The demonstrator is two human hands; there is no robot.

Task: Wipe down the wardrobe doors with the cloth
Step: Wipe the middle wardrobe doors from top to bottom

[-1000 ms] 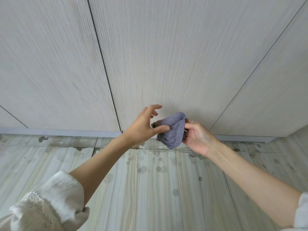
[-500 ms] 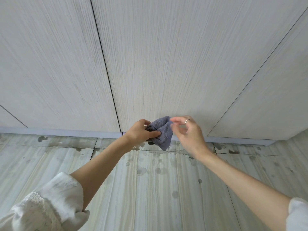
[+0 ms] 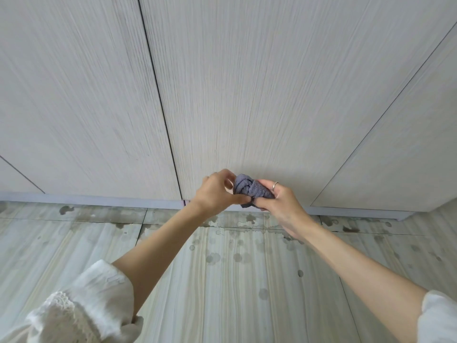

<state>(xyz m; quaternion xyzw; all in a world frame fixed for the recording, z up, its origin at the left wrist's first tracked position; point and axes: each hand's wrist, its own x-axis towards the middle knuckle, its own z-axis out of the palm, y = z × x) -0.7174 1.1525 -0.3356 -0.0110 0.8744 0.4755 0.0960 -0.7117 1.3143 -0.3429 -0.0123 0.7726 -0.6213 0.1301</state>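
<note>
A small grey-purple cloth (image 3: 248,188) is bunched and twisted between both my hands, low in front of the middle wardrobe door (image 3: 247,95). My left hand (image 3: 216,193) pinches its left end with thumb and curled fingers. My right hand (image 3: 279,201), with a ring on one finger, grips its right end from below. The cloth is held just off the pale wood-grain door, near its bottom edge. Much of the cloth is hidden inside my fingers.
More pale wardrobe doors stand to the left (image 3: 74,95) and right (image 3: 408,144), split by thin dark gaps. A grey plinth (image 3: 99,198) runs under them. The striped floor tiles (image 3: 222,280) carry several dark wet spots.
The cloth hung loose between my hands before; now it is wrung into a tight twisted bundle. My right hand has closed round it, and both hands have come closer together.
</note>
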